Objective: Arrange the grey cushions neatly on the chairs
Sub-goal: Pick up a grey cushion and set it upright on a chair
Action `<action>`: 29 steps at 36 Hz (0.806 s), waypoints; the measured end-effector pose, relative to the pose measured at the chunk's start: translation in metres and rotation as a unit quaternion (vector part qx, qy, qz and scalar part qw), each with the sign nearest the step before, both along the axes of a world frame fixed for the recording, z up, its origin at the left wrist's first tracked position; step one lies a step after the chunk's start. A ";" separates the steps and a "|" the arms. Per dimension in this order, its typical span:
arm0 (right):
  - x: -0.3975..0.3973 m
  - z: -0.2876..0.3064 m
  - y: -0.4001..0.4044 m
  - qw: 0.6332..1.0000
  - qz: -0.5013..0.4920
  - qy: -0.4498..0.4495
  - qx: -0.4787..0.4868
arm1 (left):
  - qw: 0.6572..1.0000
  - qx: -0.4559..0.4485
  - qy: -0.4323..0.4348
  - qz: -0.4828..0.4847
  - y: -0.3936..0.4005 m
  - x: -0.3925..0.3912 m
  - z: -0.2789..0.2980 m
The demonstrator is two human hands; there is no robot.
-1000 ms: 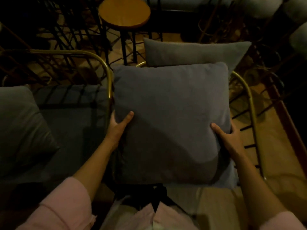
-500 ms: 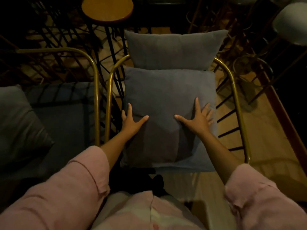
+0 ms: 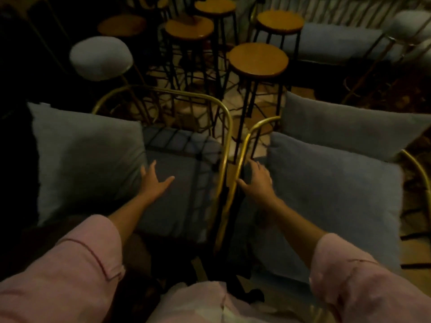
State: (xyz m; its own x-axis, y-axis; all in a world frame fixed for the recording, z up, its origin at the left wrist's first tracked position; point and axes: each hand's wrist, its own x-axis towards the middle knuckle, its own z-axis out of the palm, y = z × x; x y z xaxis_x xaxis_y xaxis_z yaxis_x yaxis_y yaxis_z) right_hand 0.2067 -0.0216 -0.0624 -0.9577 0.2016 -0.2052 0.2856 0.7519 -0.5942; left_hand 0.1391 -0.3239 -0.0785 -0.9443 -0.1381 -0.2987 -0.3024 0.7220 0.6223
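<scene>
Two gold-framed chairs stand side by side. The right chair [image 3: 245, 145] carries a grey seat cushion [image 3: 331, 197] lying flat and a grey back cushion [image 3: 345, 127] upright behind it. On the left chair [image 3: 224, 127] a dark seat pad [image 3: 184, 183] lies flat, and a grey cushion [image 3: 86, 159] leans at its left side. My left hand [image 3: 154, 180] hovers open over the dark pad, next to the leaning cushion. My right hand [image 3: 258, 180] is open at the left edge of the right seat cushion, beside the chair's gold rail.
Several round wooden stools [image 3: 257, 59] on black legs crowd the floor behind the chairs. A white padded stool [image 3: 101, 57] stands at the back left, another [image 3: 410, 24] at the far right. A long grey bench cushion [image 3: 335, 40] lies beyond.
Both hands have left the right chair's seat cushion. The view has swung left, and my left hand has moved over to the left chair.
</scene>
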 end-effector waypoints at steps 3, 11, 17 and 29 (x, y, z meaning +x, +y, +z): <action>-0.031 -0.011 -0.058 0.999 0.007 -0.024 -0.045 | 0.998 -0.024 -0.016 0.055 -0.067 -0.024 0.004; -0.115 -0.045 -0.201 0.981 0.003 -0.108 -0.159 | 0.989 -0.061 -0.022 0.136 -0.229 -0.099 -0.001; -0.172 -0.086 -0.288 0.960 -0.047 -0.160 -0.225 | 0.983 -0.099 -0.048 0.150 -0.298 -0.161 -0.023; -0.280 -0.171 -0.378 0.893 -0.149 -0.230 -0.356 | 0.981 -0.097 -0.030 0.168 -0.374 -0.232 -0.086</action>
